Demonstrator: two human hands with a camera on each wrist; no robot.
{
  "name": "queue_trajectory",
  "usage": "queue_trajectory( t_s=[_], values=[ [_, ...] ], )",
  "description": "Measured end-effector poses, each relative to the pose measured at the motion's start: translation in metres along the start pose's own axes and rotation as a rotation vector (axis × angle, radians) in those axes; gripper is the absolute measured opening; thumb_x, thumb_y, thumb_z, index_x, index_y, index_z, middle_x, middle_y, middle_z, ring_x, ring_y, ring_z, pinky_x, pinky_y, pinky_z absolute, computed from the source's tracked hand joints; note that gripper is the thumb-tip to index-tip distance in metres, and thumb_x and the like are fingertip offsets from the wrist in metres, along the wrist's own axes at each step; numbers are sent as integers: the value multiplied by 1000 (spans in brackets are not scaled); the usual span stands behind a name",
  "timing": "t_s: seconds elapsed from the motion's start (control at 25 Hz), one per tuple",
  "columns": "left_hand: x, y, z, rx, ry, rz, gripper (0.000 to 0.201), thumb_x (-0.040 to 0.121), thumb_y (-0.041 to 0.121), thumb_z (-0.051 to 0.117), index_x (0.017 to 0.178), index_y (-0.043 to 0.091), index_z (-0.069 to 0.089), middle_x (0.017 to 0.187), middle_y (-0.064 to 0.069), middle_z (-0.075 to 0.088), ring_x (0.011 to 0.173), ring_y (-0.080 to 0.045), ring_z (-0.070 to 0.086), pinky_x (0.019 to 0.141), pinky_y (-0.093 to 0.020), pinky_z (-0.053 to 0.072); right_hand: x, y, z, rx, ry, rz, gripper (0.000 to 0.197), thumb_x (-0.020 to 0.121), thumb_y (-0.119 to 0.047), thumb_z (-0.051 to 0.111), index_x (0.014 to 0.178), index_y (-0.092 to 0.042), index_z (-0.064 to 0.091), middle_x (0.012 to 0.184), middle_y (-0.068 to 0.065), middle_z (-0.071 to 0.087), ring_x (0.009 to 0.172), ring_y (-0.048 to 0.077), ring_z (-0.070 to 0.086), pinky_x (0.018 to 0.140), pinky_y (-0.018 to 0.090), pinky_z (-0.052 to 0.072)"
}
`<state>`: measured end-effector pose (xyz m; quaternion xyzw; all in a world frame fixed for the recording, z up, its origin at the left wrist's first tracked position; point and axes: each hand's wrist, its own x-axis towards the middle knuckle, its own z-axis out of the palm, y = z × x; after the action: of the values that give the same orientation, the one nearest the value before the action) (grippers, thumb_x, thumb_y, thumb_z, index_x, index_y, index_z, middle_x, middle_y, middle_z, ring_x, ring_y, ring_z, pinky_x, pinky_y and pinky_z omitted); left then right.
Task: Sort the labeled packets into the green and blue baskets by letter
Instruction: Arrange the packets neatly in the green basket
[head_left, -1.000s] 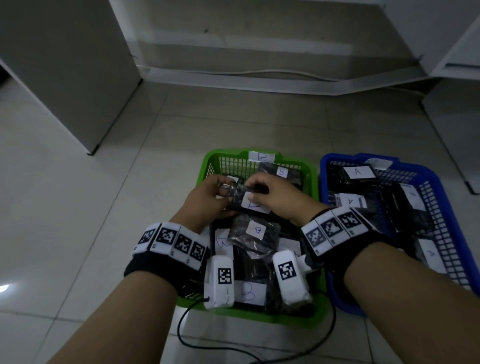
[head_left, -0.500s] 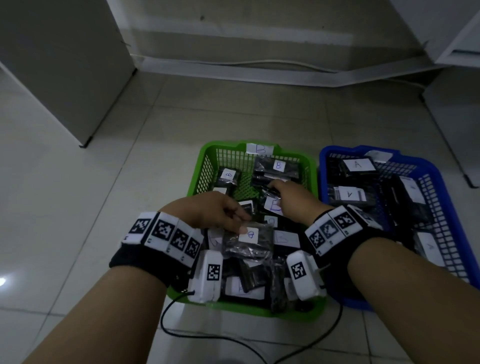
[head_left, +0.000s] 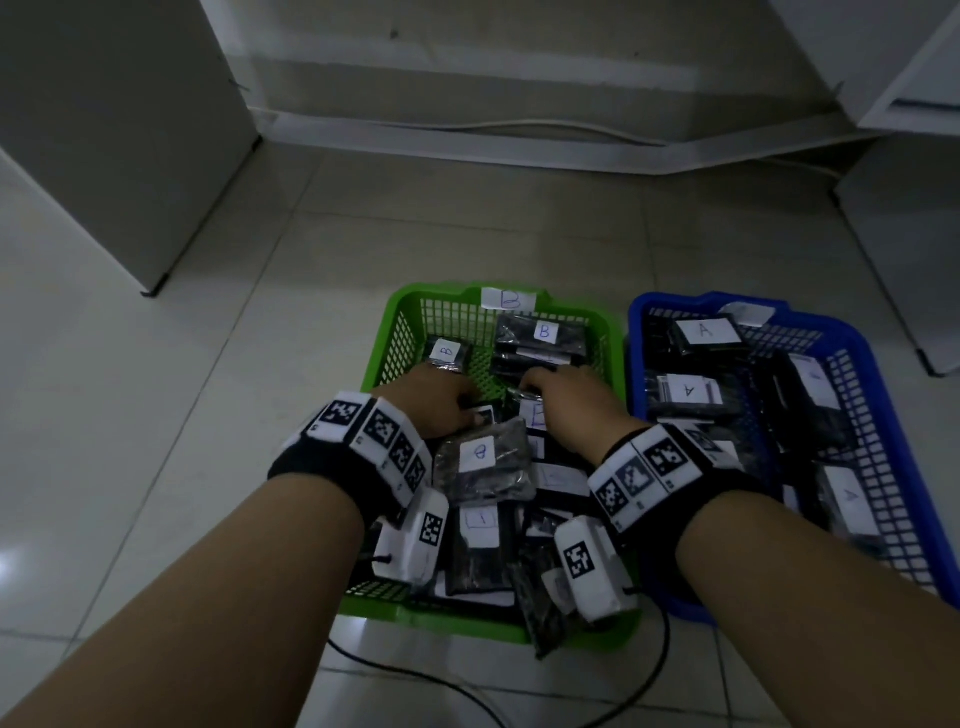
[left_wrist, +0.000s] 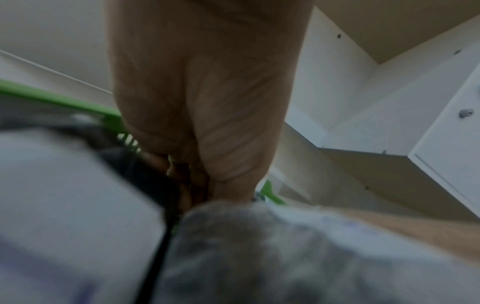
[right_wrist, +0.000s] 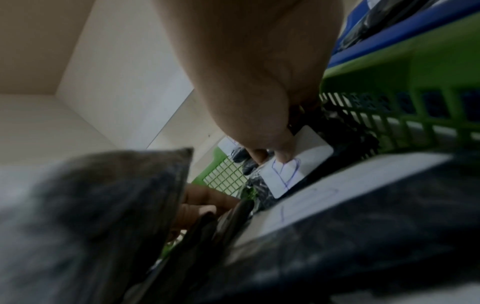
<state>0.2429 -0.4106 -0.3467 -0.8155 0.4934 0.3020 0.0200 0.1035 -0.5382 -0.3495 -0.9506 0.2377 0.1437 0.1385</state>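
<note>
— Packets first: where do they lie, and which way do they run?

— Black plastic packets with white paper labels (head_left: 480, 454) fill the green plastic lattice basket (head_left: 400, 332) on the pale tiled floor (head_left: 156, 415). The topmost, marked B, lies near the middle, its long axis roughly left to right and slightly tilted. Another B packet (head_left: 543, 332) lies at the far end, also crosswise. Just to the right, the blue plastic lattice basket (head_left: 872, 395) holds packets marked A (head_left: 704, 332).

— And the hands?

— Both are down inside the green basket, close together. The right hand (head_left: 566, 410) has its fingers curled; in the right wrist view its thumb (right_wrist: 275, 148) presses onto the white label of a B packet (right_wrist: 298, 164), pinching it. The left hand (head_left: 431, 405) is curled down among the packets; the left wrist view is blurred, so I cannot tell whether it grips anything.

— Anything else hidden?

— The near packets are covered by the wrist bands with black-and-white markers (head_left: 374, 431), and the blue basket's right side is cut off by the forearm. Several labels are too dim to read.
</note>
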Motion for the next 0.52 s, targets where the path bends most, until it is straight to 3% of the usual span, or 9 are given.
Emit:
queue_trajectory(
  t_s=[0.08, 0.2, 0.24, 0.32, 0.4, 0.52],
  values=[
    [5, -4, -7, 28, 34, -2, 35, 95, 38, 48, 125, 24, 59, 129, -7, 57, 119, -26, 51, 103, -35, 41, 2, 2, 1, 62, -12, 17, 54, 88, 8, 41, 136, -15, 44, 123, 17, 54, 111, 35, 52, 83, 33, 42],
    [26, -13, -16, 70, 87, -79, 41, 92, 42, 50, 131, 30, 50, 134, -12, 49, 121, -33, 47, 103, -42, 40, 1, 4, 1, 129, -2, 52, 39, 91, 2, 47, 129, -6, 50, 126, 17, 55, 111, 31, 55, 88, 32, 45],
    [32, -13, -19, 41, 74, -122, 46, 91, 42, 52, 134, 29, 45, 137, -13, 46, 122, -35, 46, 102, -43, 41, 1, 5, 0, 148, -4, 64, 38, 92, 1, 48, 129, -5, 51, 128, 16, 55, 112, 30, 55, 90, 31, 44],
    [41, -10, -21, -50, 48, -209, 56, 90, 38, 57, 137, 14, 39, 135, -18, 47, 120, -35, 49, 97, -42, 45, 0, 6, -1, 189, -13, 76, 41, 91, 0, 50, 131, -6, 50, 131, 16, 53, 115, 29, 53, 92, 30, 43],
    [48, -7, -21, -108, 70, -268, 58, 88, 36, 62, 131, 3, 41, 129, -19, 52, 114, -36, 53, 90, -41, 48, -2, 6, -2, 202, -2, 70, 42, 90, -1, 51, 132, -8, 50, 131, 16, 52, 115, 30, 53, 94, 31, 44],
    [56, -7, -13, -142, 58, -246, 54, 82, 42, 67, 119, 5, 55, 122, -16, 58, 108, -34, 57, 91, -39, 49, -4, 5, -1, 202, 35, 46, 40, 91, -2, 51, 130, -7, 49, 132, 16, 47, 115, 31, 52, 98, 35, 44]
  ],
)
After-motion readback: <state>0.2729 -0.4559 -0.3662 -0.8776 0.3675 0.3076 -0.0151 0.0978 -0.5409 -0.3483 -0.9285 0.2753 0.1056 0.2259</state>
